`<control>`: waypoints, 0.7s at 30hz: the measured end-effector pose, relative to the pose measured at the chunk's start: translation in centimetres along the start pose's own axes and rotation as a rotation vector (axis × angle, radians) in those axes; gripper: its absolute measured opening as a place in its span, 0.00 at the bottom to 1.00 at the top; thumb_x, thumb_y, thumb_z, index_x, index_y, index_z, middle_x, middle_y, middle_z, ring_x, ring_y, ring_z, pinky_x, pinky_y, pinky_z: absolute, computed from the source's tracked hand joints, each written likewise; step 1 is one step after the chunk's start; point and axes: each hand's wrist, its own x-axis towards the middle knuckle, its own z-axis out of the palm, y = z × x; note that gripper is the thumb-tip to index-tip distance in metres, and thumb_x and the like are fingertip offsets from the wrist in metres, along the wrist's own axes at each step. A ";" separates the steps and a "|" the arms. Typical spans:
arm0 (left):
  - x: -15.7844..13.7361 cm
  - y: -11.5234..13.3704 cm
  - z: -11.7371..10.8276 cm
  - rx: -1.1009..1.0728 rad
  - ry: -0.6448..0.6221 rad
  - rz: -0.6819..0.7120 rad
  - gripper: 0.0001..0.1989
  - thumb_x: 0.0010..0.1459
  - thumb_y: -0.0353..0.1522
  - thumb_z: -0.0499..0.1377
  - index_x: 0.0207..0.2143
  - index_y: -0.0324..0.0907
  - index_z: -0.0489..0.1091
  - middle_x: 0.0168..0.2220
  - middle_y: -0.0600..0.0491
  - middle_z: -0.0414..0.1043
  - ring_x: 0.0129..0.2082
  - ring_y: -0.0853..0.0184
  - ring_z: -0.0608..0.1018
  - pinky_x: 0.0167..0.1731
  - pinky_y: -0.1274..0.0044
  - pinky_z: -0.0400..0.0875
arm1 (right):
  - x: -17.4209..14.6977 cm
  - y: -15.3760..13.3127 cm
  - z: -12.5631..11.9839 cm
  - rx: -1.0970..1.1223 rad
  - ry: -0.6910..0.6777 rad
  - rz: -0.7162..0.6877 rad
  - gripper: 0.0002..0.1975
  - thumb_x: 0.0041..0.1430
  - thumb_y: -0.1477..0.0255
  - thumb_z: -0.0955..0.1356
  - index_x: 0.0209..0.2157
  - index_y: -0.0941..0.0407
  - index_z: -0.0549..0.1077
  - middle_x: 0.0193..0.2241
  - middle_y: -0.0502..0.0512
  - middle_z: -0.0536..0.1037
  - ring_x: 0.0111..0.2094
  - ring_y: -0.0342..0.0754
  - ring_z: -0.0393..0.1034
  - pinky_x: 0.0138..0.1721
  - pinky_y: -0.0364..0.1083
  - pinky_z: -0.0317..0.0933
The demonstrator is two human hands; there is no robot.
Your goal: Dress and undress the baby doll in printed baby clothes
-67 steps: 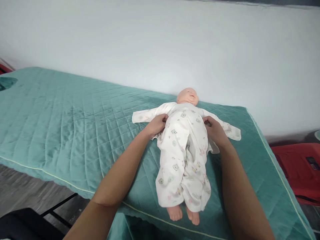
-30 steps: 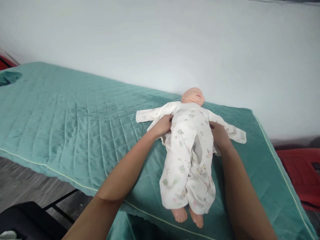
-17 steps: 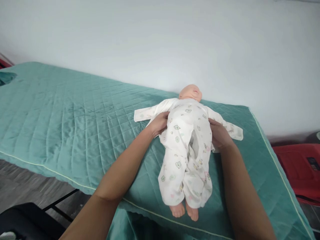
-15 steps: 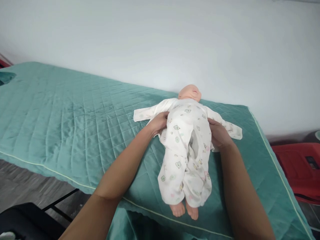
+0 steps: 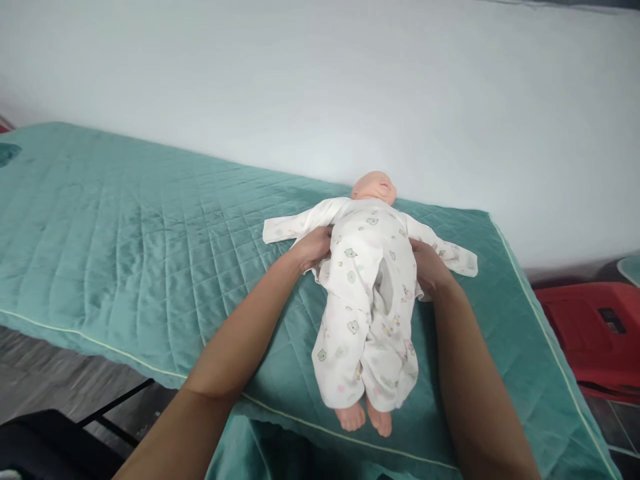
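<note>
A baby doll (image 5: 374, 187) lies on its back, head toward the wall and bare feet toward me. It wears a white long-sleeved baby top (image 5: 320, 215), sleeves spread out, and white printed baby pants (image 5: 353, 293) drawn high over the belly, with a gap at the crotch. My left hand (image 5: 315, 247) is closed at the left side of the pants, its fingertips partly tucked behind the cloth. On the opposite side my right hand (image 5: 427, 263) is closed against the pants' edge, most of its fingers hidden by cloth. The top's hem shows beneath both hands.
A green quilted cover (image 5: 150, 253) spreads over the table under the doll, with light piping along its edges. The white wall (image 5: 310, 87) stands right behind. A red case (image 5: 595, 327) is on the right, and a black object (image 5: 55, 440) at lower left.
The view has shifted slightly, so the doll and both hands appear a little farther left. Both hands stay at the sides of the pants, with hardly any movement against the doll.
</note>
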 end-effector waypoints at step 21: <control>1.6 -2.1 0.4 -0.421 -0.053 0.045 0.12 0.53 0.36 0.64 0.36 0.37 0.77 0.30 0.48 0.80 0.36 0.61 0.81 0.38 0.73 0.76 | -0.5 -1.2 2.4 0.054 0.114 -0.077 0.17 0.44 0.57 0.74 0.34 0.53 0.79 0.37 0.55 0.83 0.41 0.57 0.76 0.43 0.53 0.70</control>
